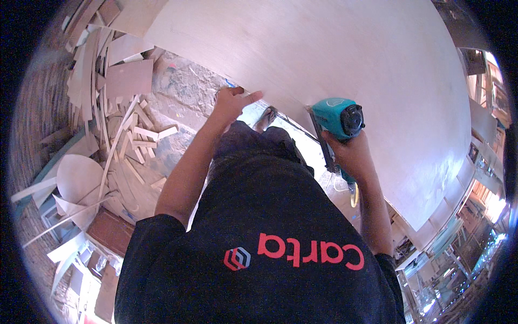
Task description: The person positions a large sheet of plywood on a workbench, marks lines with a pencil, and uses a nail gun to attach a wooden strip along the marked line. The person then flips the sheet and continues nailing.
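Observation:
A large pale plywood sheet (367,54) spreads out in front of me, its near edge running slantwise past both hands. My right hand (353,154) is wrapped round the handle of a teal and black nail gun (332,113), whose nose rests at or just over the sheet near that edge. A hose hangs below its handle. At the sheet's near edge, my left hand (232,103) is closed, thumb stretched along the top side and the other fingers curled at the rim. Their tips are partly hidden. A small blue thing (230,83) shows just beyond them.
On the floor to the left lies a heap of wood offcuts (135,135), with thin strips and a rounded board (81,175). A loose rectangular piece of board (129,77) lies above them. More timber and shelving (485,129) stand at the far right.

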Action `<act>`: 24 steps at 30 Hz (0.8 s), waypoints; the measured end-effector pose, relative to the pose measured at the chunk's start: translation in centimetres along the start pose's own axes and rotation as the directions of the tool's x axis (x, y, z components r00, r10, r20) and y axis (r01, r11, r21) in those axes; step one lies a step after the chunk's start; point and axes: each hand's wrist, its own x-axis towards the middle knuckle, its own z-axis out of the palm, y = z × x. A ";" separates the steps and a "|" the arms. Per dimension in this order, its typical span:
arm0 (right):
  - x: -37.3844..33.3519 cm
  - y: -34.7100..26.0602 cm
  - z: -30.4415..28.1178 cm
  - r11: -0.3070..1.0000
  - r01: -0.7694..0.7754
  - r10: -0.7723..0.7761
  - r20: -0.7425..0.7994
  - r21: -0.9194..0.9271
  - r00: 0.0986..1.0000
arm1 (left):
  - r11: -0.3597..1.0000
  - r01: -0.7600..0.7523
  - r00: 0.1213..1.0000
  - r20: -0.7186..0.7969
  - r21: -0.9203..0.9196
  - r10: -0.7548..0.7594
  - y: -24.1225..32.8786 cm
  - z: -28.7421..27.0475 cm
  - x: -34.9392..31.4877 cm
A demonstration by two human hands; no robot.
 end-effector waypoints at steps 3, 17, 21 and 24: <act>-0.1 0.0 0.0 1.000 -0.005 0.005 -0.010 -0.001 1.000 | 0.992 -0.116 0.993 0.011 0.048 0.116 -1.5 0.2 1.0; 0.2 -2.0 4.4 0.994 -0.055 0.071 -0.168 0.095 0.983 | 0.913 -0.321 0.938 0.220 0.253 0.269 3.1 -1.1 -0.2; 0.2 -2.7 4.1 0.997 -0.068 0.074 -0.186 0.038 0.980 | 0.918 -0.334 0.931 0.226 0.213 0.286 2.6 -1.1 -0.2; 0.1 -3.5 4.3 0.986 -0.131 0.145 -0.150 0.101 0.978 | 0.965 -0.157 0.953 0.288 0.210 0.092 3.4 -2.4 0.1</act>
